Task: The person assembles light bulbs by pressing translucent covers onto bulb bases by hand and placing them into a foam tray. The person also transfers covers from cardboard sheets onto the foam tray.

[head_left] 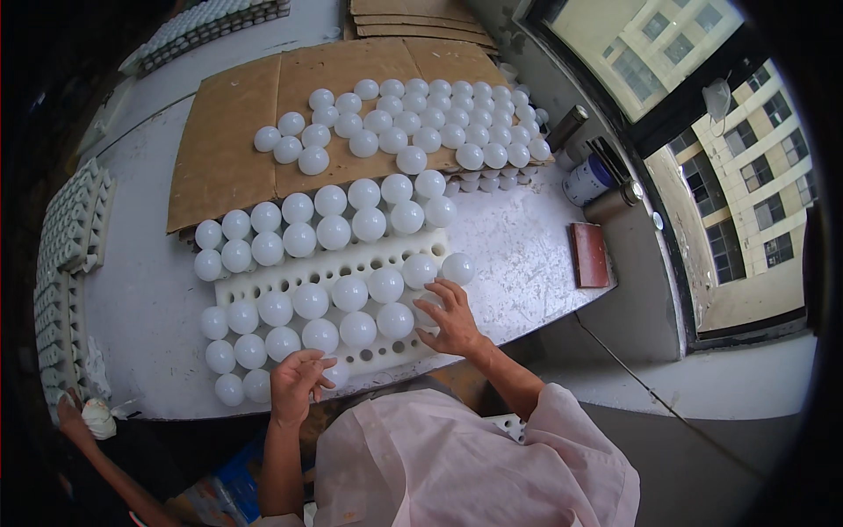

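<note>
White globe bulbs [357,329] sit in rows in a white foam tray [378,357] with round holes, at the table's near edge. My right hand [452,321] is at the right end of the middle row, its thumb and fingers curved round a globe bulb [428,307]. Over the front row is my left hand [297,385], fingers bent and apart, with no bulb seen in its grasp. Beside its fingertips a bulb [336,374] partly shows. Bulb bases are hidden in the holes. Behind, another tray [263,281] carries two rows of bulbs.
More bulbs stand on a brown cardboard sheet [237,114] farther back. Stacked trays [70,220] line the left side, near another person's hand [72,417]. At right are a red-brown box [589,255], a blue-and-white tub [587,182] and metal flasks [615,202] beneath the window.
</note>
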### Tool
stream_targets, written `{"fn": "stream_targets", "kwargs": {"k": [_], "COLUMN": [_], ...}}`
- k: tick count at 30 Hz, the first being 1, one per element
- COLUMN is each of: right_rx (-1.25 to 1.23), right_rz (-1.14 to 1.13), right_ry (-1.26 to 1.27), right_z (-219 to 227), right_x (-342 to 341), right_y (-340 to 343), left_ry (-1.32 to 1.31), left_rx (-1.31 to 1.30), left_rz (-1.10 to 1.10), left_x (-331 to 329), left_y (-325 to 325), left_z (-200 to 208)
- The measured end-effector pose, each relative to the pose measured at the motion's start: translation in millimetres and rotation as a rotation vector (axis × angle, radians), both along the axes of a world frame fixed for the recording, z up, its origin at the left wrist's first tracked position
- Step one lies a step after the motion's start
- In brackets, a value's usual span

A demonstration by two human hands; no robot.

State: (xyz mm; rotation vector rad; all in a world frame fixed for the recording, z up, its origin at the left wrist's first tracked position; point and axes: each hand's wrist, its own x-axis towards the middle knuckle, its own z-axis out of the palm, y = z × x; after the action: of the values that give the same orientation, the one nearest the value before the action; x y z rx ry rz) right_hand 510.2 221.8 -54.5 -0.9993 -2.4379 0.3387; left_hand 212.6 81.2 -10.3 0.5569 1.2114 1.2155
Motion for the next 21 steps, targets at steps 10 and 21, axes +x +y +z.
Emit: {"fn": "stream_targets", "kwargs": {"k": [10, 21], "right_rx": [-0.224, -0.216], "right_rz": [0.001, -0.239], "right_ry": [0.404, -0.362], "right_z": [55.1, 37.8], "right_x": [-83.0, -247.3], "right_y": [122.8, 267.5], "left_ry": [0.141, 0.345], "left_rx": [0.024, -0.081], "left_rz": [0.358, 0.696], "left_x": [-15.9, -15.9], "left_y": [-46.9, -91.0], "left_z": [1.2, -11.5]}}
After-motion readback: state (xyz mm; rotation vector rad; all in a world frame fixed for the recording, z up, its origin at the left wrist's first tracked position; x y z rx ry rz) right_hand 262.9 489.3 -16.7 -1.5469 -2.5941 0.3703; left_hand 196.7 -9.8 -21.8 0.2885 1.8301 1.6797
